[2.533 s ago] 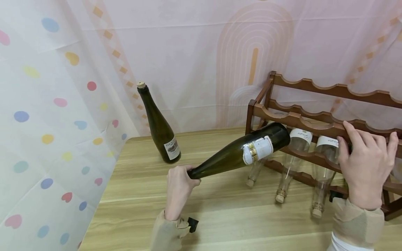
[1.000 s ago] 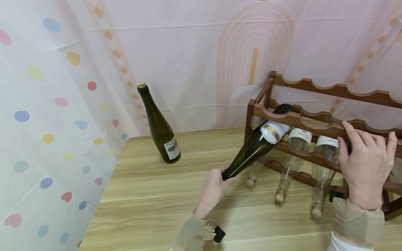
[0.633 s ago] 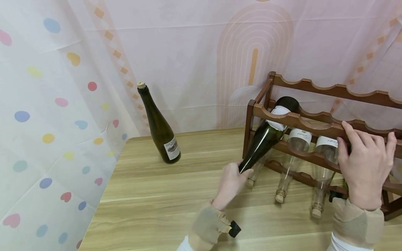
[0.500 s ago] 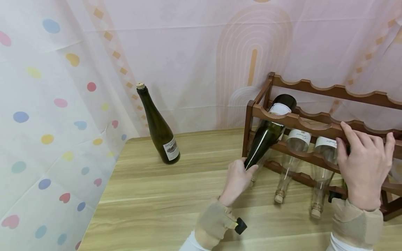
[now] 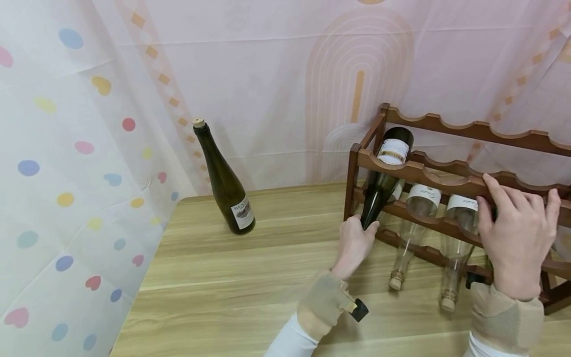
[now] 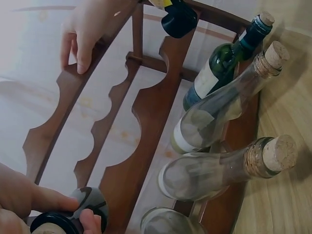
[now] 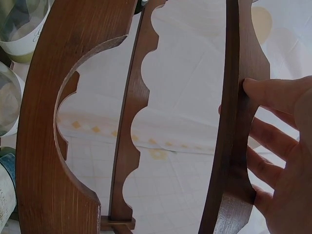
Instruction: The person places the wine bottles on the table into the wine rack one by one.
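My left hand [image 5: 355, 243] grips the neck of a dark green wine bottle [image 5: 379, 196]. This bottle slants base first under the front top rail of a brown wooden wine rack [image 5: 464, 185], at its left end, and the rail crosses in front of its body. From the left wrist view, thumb and fingers close round the neck just behind a cork [image 6: 51, 228]. My right hand [image 5: 519, 228] holds that front top rail farther right, with the thumb on one side and fingers on the other in the right wrist view [image 7: 285, 141].
Another corked green bottle [image 5: 227, 183] stands upright on the wooden table [image 5: 214, 277] at the left. Clear corked bottles [image 5: 408, 243] lie in the rack's lower tier, necks outward, beside a green bottle [image 6: 219, 68]. A patterned curtain [image 5: 267, 89] hangs behind.
The left hand has carried the bottle rightward, swung it in line with the rack, and pushed its base under the top rail. The right hand has stayed on the rail.
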The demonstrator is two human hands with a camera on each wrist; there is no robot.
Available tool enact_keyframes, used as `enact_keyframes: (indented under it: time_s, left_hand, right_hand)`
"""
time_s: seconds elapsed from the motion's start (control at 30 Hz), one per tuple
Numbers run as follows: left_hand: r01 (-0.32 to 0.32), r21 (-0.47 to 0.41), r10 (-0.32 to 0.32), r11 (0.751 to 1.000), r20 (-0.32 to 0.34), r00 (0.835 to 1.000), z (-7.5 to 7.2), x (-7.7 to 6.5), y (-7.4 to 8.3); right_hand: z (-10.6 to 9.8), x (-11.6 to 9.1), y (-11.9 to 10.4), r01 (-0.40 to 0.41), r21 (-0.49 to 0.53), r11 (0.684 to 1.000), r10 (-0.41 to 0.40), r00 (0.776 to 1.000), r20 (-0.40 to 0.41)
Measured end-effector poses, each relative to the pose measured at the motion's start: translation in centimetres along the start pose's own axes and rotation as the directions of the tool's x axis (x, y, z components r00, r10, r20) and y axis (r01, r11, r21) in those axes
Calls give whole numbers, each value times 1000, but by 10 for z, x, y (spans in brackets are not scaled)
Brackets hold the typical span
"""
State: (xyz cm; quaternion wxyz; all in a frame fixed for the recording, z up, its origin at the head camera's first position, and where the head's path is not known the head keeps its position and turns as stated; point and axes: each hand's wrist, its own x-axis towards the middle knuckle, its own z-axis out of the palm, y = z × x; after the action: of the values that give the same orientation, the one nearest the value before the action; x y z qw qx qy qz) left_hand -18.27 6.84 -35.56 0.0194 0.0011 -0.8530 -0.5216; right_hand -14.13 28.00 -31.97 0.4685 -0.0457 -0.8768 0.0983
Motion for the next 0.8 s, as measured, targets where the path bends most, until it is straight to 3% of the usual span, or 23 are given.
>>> enact_keyframes:
  time_s: [0.3, 0.57, 0.8]
  left_hand:
    - [7, -26, -6, 1000, 22, 1000, 8, 10, 2]
    - [-2, 13, 1, 1000, 38, 999, 11, 20, 8]
    - [35, 4, -36, 999, 72, 997, 12, 28, 12]
  right_hand:
    - [0, 0, 0, 2, 0, 1000, -2, 1000, -6]
    - [1, 0, 1, 3, 5, 1000, -3, 1000, -22]
    - [1, 0, 1, 2, -4, 1000, -2, 1000, -8]
